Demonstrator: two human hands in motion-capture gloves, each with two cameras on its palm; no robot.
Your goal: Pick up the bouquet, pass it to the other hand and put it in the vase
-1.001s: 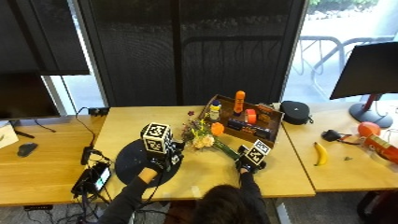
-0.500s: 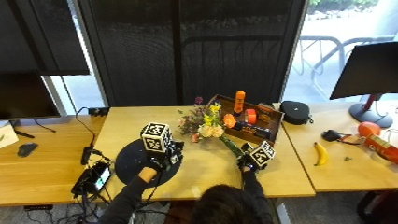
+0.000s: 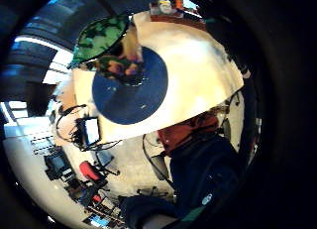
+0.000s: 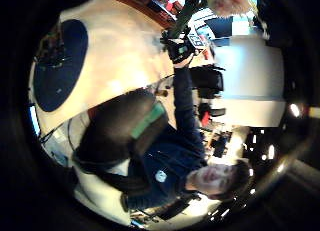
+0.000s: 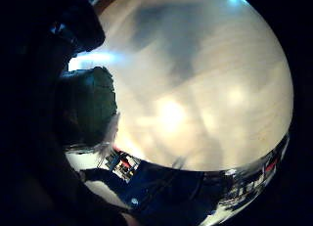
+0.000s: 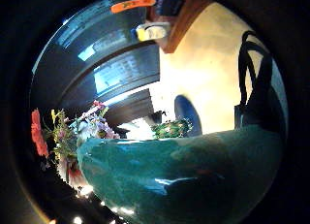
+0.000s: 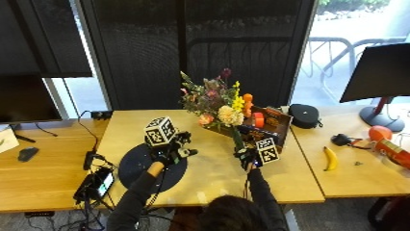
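Your right hand is closed round the lower stems of the bouquet and holds it upright, clear of the table, with the blooms well above the hand and leaning slightly toward your left. Your left hand hovers over the dark round mat, apart from the stems; its fingers look loosely spread with nothing in them, though the glove hides much of them. The vase, patterned green, shows only in the palm views, standing at the mat's edge beside the left hand; in the outside view that hand covers it. Judged risks: the bouquet is top-heavy and held low, so it may tip or swing during the hand-over; if the right hand lets go before the left has closed on the stems, it will drop; and a left hand coming up from so near the vase could knock it. Beyond the right hand, on the far side, stands an open box with an orange bottle and other items, close enough for the blooms to brush. A black case and a banana lie well off to the right hand's outer side, out of the path.
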